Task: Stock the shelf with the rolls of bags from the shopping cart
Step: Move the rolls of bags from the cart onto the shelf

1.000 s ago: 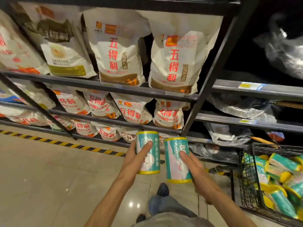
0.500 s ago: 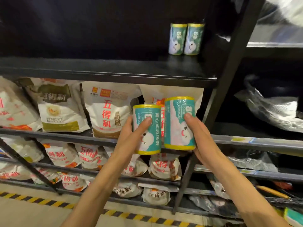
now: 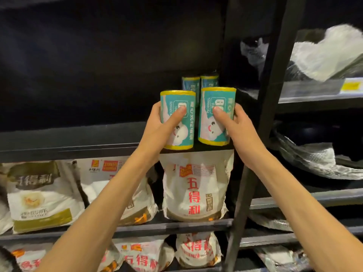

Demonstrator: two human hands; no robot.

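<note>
My left hand (image 3: 157, 130) grips an upright teal roll of bags with yellow ends (image 3: 181, 132), thumb across its front. My right hand (image 3: 233, 126) grips a second upright roll (image 3: 211, 124) beside it. Both rolls are at the front edge of the dark upper shelf (image 3: 68, 140), near its right end; I cannot tell whether they touch it. Behind them, deeper on that shelf, stand two more rolls (image 3: 191, 85), side by side against the right post and partly hidden by the held ones. The shopping cart is out of view.
A black upright post (image 3: 261, 124) stands just right of my right hand. White flour bags (image 3: 193, 185) fill the shelves below. Crumpled clear plastic (image 3: 324, 54) lies on the right-hand shelves. The upper shelf stretches dark to the left of the rolls.
Both hands have risen with their rolls, from chest height in front of the flour bags up to the upper shelf's front edge. The view has tilted up.
</note>
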